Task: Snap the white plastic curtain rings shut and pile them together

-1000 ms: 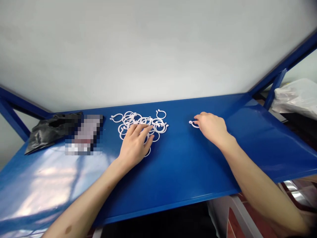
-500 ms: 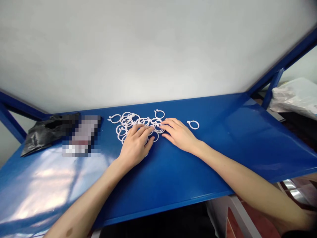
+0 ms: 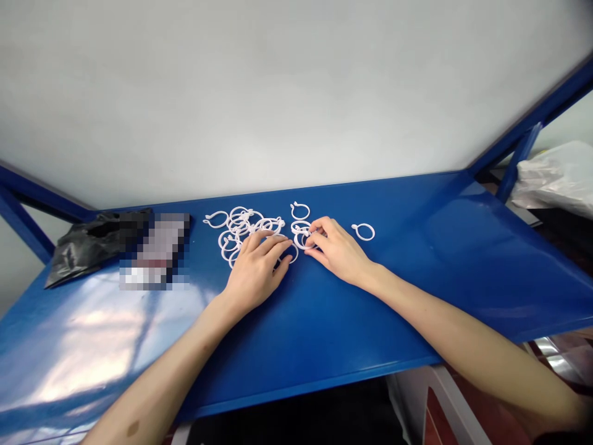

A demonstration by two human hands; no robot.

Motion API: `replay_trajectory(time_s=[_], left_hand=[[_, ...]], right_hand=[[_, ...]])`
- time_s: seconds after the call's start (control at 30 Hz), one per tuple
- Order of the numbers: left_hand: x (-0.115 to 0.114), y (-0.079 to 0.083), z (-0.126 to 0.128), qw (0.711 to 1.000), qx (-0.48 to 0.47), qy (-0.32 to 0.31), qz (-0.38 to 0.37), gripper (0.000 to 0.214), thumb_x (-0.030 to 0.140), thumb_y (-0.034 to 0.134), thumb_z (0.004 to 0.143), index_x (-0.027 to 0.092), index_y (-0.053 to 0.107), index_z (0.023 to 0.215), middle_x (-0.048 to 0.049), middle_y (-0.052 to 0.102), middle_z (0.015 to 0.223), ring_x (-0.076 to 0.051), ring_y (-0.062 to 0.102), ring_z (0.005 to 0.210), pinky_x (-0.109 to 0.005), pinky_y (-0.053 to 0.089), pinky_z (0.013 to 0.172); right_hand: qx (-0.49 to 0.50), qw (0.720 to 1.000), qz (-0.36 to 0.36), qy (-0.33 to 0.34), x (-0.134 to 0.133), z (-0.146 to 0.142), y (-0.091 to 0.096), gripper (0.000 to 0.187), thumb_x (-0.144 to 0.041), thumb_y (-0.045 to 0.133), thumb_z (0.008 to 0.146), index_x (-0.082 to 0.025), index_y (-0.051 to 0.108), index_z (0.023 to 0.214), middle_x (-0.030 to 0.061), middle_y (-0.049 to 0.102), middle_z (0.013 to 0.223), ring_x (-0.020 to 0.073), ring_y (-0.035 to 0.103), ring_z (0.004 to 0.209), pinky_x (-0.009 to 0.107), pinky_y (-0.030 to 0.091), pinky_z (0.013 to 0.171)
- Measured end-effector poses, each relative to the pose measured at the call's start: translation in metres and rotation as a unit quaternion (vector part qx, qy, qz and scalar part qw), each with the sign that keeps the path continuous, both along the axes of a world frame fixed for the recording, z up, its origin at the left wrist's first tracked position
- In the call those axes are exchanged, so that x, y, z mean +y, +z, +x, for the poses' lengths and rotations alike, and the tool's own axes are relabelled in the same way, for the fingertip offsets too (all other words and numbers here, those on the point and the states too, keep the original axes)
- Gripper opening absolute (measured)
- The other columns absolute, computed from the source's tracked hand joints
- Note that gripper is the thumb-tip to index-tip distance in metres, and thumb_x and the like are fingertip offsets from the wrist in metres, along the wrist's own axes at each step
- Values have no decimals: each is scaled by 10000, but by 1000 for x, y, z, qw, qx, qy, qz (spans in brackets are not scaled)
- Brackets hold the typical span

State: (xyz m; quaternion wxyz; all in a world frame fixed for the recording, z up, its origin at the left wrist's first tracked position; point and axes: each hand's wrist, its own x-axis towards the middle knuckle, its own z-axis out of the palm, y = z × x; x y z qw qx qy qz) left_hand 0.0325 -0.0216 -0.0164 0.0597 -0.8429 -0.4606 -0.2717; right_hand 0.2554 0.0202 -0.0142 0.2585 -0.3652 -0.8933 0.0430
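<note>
Several white curtain rings with small eyelets lie in an overlapping pile (image 3: 241,227) on the blue table (image 3: 315,327). My left hand (image 3: 259,266) rests palm down over the pile's near right part, fingers stretched out, hiding some rings. Just right of it, my right hand (image 3: 338,250) has its thumb and fingers bent around a curtain ring (image 3: 295,241), which overlaps another one behind it. Farther back lies a single ring (image 3: 300,219). One more ring (image 3: 365,239) sits apart, to the right of my right hand.
A crumpled black plastic bag (image 3: 76,250) and a blurred-out flat object (image 3: 160,244) lie on the left. The pale wall (image 3: 287,99) rises behind the table. Blue frame posts stand at both sides, with a clear plastic bag (image 3: 553,176) beyond the right one.
My right fingers have curled in around a ring. The rings at my right hand now stand a little apart from the pile. My left hand has barely moved.
</note>
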Motion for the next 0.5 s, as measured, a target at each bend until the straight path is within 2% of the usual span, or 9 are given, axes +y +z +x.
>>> replay_trajectory(time_s=[0.3, 0.5], left_hand=[[-1, 4, 1, 999, -40, 0, 18, 209, 256, 620, 961, 189, 691, 1146, -82, 757, 1064, -277, 597, 1103, -459, 471, 964], [-5, 9, 5, 994, -104, 15, 15, 127, 288, 638, 955, 212, 713, 1023, -48, 763, 927, -246, 606, 975, -414, 477, 887]], right_hand=[[50, 998, 1, 39, -6, -1, 3, 88, -195, 730, 894, -171, 646, 905, 92, 604, 1088, 203, 591, 951, 358, 542, 811], [62, 997, -1, 55, -14, -3, 9, 86, -213, 667, 941, -191, 647, 860, 82, 631, 1086, 194, 587, 913, 359, 522, 800]])
